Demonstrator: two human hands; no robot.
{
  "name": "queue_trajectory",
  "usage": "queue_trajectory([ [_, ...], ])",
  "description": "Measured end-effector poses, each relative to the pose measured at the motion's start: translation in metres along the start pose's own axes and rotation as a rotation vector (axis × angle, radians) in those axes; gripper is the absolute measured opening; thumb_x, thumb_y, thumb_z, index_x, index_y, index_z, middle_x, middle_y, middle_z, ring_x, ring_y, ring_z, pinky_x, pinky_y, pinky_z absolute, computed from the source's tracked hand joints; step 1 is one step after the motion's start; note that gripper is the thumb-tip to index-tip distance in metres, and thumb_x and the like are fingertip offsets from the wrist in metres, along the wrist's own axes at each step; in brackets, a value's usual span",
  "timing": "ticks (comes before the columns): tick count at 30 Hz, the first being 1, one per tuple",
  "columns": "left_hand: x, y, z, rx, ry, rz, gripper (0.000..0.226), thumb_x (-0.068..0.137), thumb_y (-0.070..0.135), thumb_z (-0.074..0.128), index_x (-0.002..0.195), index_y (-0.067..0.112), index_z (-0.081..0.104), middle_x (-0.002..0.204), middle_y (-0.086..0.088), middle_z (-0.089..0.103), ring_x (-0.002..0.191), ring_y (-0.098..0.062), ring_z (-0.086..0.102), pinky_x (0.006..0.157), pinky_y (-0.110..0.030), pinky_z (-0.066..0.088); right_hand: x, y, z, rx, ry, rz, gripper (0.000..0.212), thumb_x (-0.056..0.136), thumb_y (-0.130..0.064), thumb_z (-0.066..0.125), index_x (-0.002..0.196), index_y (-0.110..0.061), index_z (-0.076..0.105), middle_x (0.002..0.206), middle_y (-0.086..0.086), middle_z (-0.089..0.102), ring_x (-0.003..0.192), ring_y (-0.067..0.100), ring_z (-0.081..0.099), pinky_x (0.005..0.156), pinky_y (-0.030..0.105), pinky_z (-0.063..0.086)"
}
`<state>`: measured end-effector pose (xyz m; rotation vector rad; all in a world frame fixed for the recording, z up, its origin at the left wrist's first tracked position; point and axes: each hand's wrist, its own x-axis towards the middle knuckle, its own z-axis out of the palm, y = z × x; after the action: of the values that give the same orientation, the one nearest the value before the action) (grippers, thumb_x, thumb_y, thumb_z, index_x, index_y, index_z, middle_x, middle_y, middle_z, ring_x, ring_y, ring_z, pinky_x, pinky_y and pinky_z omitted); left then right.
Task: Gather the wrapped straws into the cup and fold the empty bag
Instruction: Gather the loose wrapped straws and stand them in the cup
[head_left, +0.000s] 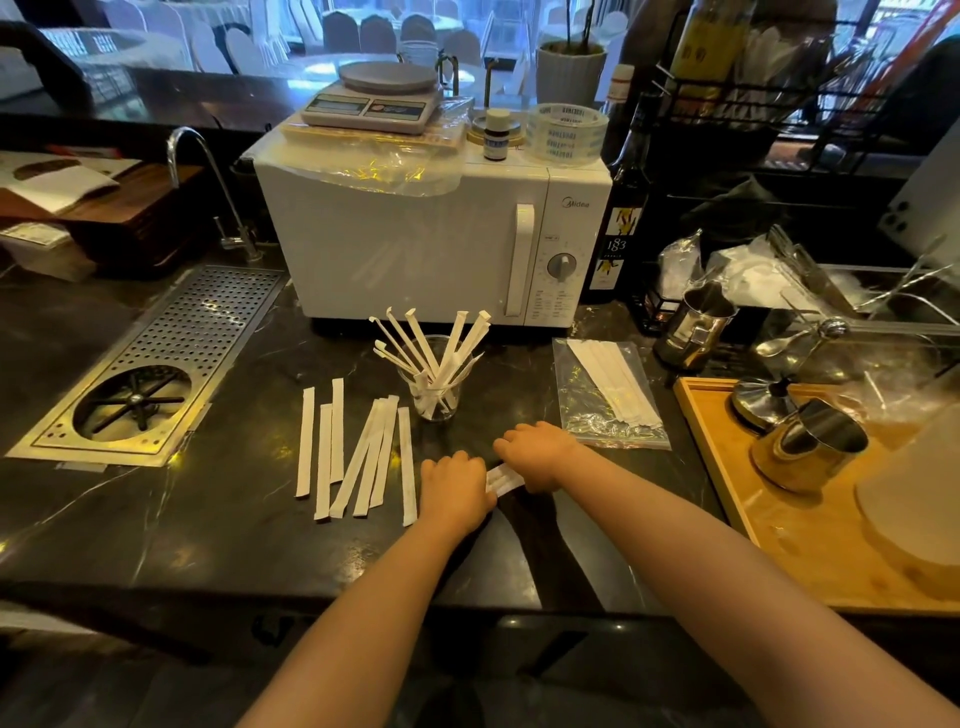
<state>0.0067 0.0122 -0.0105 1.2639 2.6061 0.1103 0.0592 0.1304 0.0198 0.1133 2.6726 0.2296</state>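
Note:
A clear cup (435, 400) stands mid-counter with several white wrapped straws (441, 343) fanned out of it. Left of the cup, several more wrapped straws (358, 452) lie flat in a row. A clear plastic bag (608, 395) lies right of the cup with several wrapped straws still inside. My left hand (454, 491) and my right hand (537, 452) are side by side near the counter's front, both closed over a few wrapped straws (501, 480) that show between them. Most of that bundle is hidden under the hands.
A white microwave (431, 244) stands behind the cup. A metal drain grille with a rinser (156, 369) is set in the counter at left. A wooden tray (831, 519) with steel pitchers sits at right, another pitcher (693, 332) behind the bag.

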Motion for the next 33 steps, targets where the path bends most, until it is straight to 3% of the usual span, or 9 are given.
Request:
queue_trajectory([
  [8, -0.005, 0.004, 0.001, 0.057, 0.033, 0.093, 0.026, 0.090, 0.026, 0.043, 0.104, 0.008, 0.055, 0.110, -0.014, 0.062, 0.100, -0.031, 0.057, 0.086, -0.041, 0.038, -0.006, -0.003, 0.004, 0.026, -0.012, 0.029, 0.030, 0.083, -0.010, 0.053, 0.112, -0.002, 0.049, 0.119, 0.019, 0.057, 0.109, 0.035, 0.054, 0.082, 0.041, 0.044],
  [16, -0.006, 0.003, 0.000, 0.051, 0.009, 0.168, 0.024, 0.090, 0.018, 0.040, 0.105, 0.003, 0.050, 0.113, -0.020, 0.061, 0.101, -0.036, 0.057, 0.078, -0.042, 0.043, -0.010, -0.008, 0.005, 0.042, -0.053, 0.089, 0.029, 0.085, -0.012, 0.051, 0.112, -0.004, 0.054, 0.120, 0.018, 0.058, 0.108, 0.036, 0.057, 0.083, 0.041, 0.046],
  [20, -0.006, 0.002, -0.003, 0.032, -0.024, 0.176, 0.025, 0.091, 0.018, 0.040, 0.108, 0.003, 0.048, 0.113, -0.021, 0.060, 0.100, -0.039, 0.057, 0.076, -0.043, 0.044, -0.011, -0.009, -0.001, 0.090, -0.069, 0.127, 0.028, 0.084, -0.016, 0.051, 0.110, -0.004, 0.056, 0.117, 0.018, 0.058, 0.105, 0.034, 0.057, 0.076, 0.039, 0.045],
  [25, -0.005, 0.003, -0.006, -0.018, -0.109, 0.147, 0.024, 0.088, 0.019, 0.042, 0.105, 0.004, 0.052, 0.113, -0.020, 0.060, 0.101, -0.037, 0.057, 0.073, -0.040, 0.043, -0.016, -0.016, -0.010, 0.033, -0.012, 0.116, 0.030, 0.087, -0.025, 0.047, 0.109, -0.007, 0.055, 0.117, 0.016, 0.059, 0.108, 0.032, 0.054, 0.088, 0.040, 0.040],
  [29, -0.006, 0.004, -0.012, -0.204, -0.118, 0.042, 0.027, 0.088, 0.025, 0.045, 0.097, 0.004, 0.058, 0.106, -0.019, 0.064, 0.095, -0.036, 0.060, 0.067, -0.036, 0.039, -0.021, -0.025, -0.025, -0.055, 0.090, 0.083, 0.027, 0.088, -0.024, 0.045, 0.106, -0.008, 0.055, 0.112, 0.015, 0.063, 0.104, 0.031, 0.057, 0.089, 0.038, 0.035],
  [33, -0.007, -0.002, -0.027, -0.553, -0.125, -0.031, 0.021, 0.083, 0.010, 0.048, 0.090, -0.004, 0.061, 0.098, -0.026, 0.066, 0.092, -0.039, 0.061, 0.073, -0.041, 0.047, -0.025, -0.036, -0.048, -0.163, 0.223, 0.031, 0.029, 0.087, -0.029, 0.050, 0.106, -0.008, 0.056, 0.108, 0.013, 0.064, 0.103, 0.030, 0.055, 0.089, 0.037, 0.033],
])
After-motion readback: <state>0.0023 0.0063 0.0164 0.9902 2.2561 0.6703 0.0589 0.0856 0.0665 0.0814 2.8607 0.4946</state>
